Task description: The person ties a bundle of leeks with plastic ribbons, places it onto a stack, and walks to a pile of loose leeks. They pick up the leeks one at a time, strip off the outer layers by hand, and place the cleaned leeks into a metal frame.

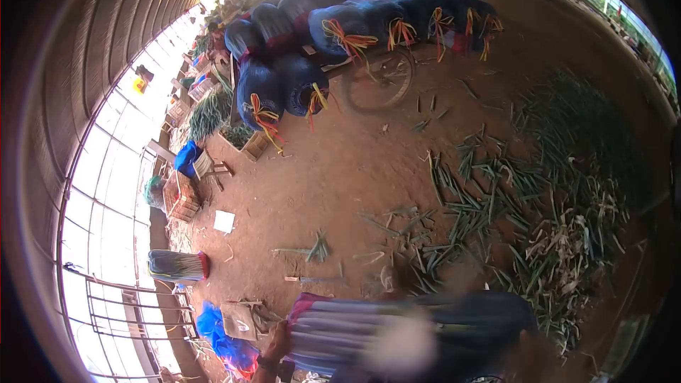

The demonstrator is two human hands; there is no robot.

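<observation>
Pink-red edging (301, 308) marks the left end of a long, thick bundle (330, 330) of pale stalks, which lies crosswise at the near edge of the scene, in front of the person, and turns dark blue-green toward its right end. Their left hand (277, 342), with a dark band at the wrist, is against the near side of the bundle's left end; how tightly the fingers close cannot be told. The right hand (526, 358) is only a brown blur by the right end, so its grip cannot be told either, and a pale blurred spot hides part of the middle. Judging by its bulk, the bundle is probably heavy and awkward, firm along the stalks but softer toward the dark end, with a smooth surface that might slip and stalks that could bruise or snap if bent. Holding it from below near both ends should spread the weight better than pulling at the edging. Beyond, on brown bare earth (319, 170), loose green leaves (489, 198) lie scattered to the right, and a smaller bundle (177, 266) lies to the left near crumpled blue plastic (220, 330). Farther off, plump dark blue sacks (340, 23) with orange and yellow ties (349, 39) are massed above a spoked wheel (409, 85).
</observation>
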